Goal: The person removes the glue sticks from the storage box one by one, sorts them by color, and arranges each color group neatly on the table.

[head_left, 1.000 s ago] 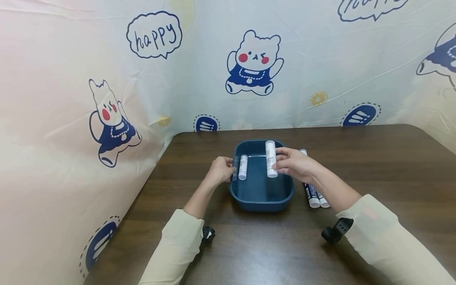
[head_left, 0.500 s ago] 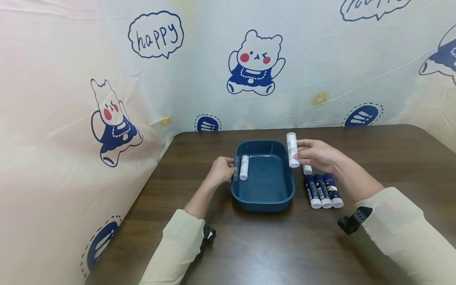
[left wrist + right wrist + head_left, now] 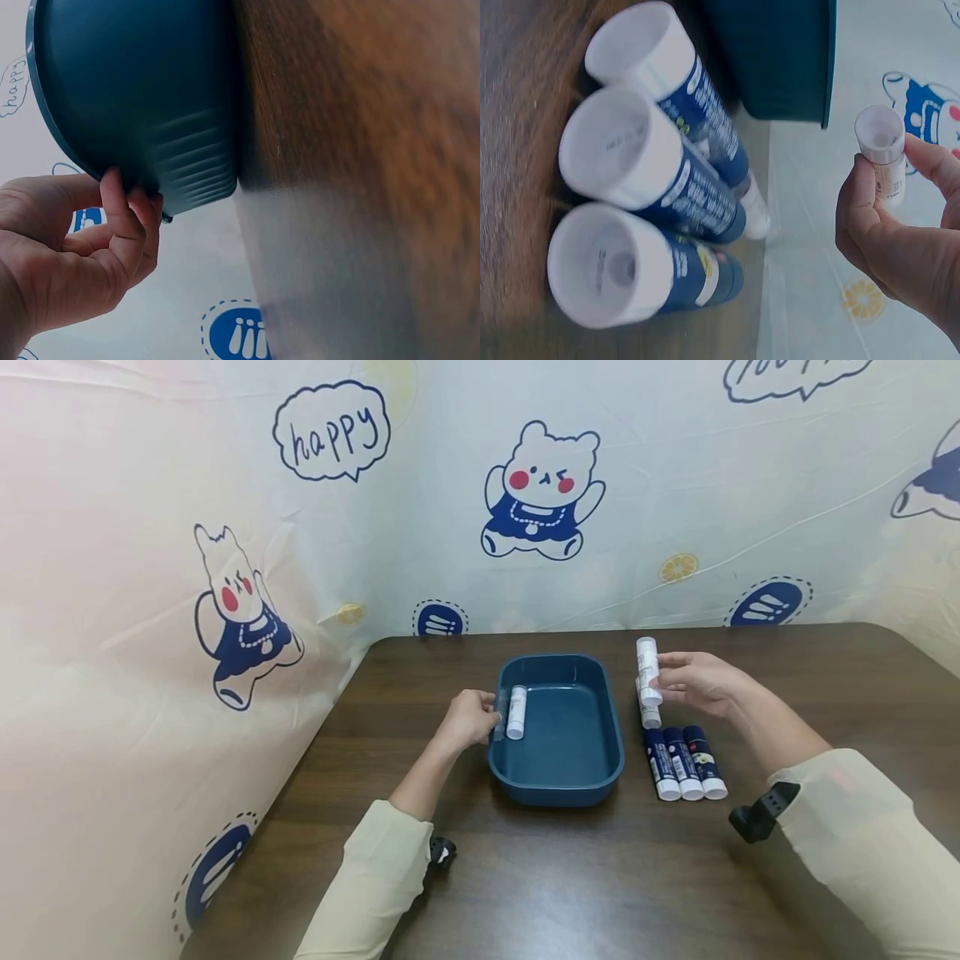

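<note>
My left hand [image 3: 470, 718] pinches the left rim of a dark blue plastic bin [image 3: 555, 795]; the left wrist view shows the fingers at the rim. Inside the bin, near its left wall, lies a white glue stick [image 3: 516, 713]. My right hand [image 3: 701, 681] grips another white glue stick [image 3: 647, 662] between thumb and fingers, right of the bin. It is above a third white glue stick [image 3: 650, 718] on the table and partly covers it in the head view. The right wrist view shows the held stick's hollow white base [image 3: 879, 131].
Three navy glue sticks with white ends, the left one [image 3: 662, 766], middle one [image 3: 683, 766] and right one [image 3: 705, 766], lie side by side right of the bin. The brown wooden table [image 3: 570, 877] meets a printed curtain [image 3: 420, 527] at its back edge.
My right hand has carried its white glue stick from over the bin, past the right rim, to above the white stick on the table. The left hand keeps its hold on the rim.
</note>
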{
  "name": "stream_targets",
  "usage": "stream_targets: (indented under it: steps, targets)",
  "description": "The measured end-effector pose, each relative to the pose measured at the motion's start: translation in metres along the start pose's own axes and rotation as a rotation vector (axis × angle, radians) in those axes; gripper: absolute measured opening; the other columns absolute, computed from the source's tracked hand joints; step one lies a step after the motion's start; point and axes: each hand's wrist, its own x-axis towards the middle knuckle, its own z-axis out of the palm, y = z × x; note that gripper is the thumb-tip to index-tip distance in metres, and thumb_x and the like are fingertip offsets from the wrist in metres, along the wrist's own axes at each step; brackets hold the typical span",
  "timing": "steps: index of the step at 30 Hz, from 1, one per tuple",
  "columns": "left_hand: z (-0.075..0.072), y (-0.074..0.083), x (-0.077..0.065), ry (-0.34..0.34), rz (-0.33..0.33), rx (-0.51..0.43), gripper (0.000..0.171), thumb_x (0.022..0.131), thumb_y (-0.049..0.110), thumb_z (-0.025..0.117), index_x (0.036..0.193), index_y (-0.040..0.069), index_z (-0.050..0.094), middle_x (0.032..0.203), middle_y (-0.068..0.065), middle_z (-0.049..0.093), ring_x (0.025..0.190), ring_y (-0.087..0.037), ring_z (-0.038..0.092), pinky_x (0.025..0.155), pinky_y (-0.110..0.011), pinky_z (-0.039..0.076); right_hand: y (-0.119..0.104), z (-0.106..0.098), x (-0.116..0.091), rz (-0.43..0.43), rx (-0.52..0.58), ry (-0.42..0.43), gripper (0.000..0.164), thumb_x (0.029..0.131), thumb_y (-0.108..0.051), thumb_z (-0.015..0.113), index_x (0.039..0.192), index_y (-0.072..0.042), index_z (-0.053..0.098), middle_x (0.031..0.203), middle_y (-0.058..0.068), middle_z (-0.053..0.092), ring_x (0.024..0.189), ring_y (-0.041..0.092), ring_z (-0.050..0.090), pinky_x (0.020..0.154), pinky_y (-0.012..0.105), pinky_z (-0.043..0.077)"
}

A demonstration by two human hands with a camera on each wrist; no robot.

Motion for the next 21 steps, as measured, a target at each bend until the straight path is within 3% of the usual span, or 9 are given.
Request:
stream_targets:
  steps: [21]
  targets:
    - [-0.001,0.001,-0.001,0.003,-0.005,0.014,0.038,0.09,0.004,0.056,0.128,-0.002,0.052,0.092,-0.012,0.058,0.076,-0.02,0.061,0.06,-0.027,0.055,0.019,-0.028,0.008,0.126,-0.141,0.081,0.072,0.091,-0.002,0.05,0.14,0.015,0.0,0.132,0.034,0.026,0.082,0.006,0.057,0.085,0.024,0.048]
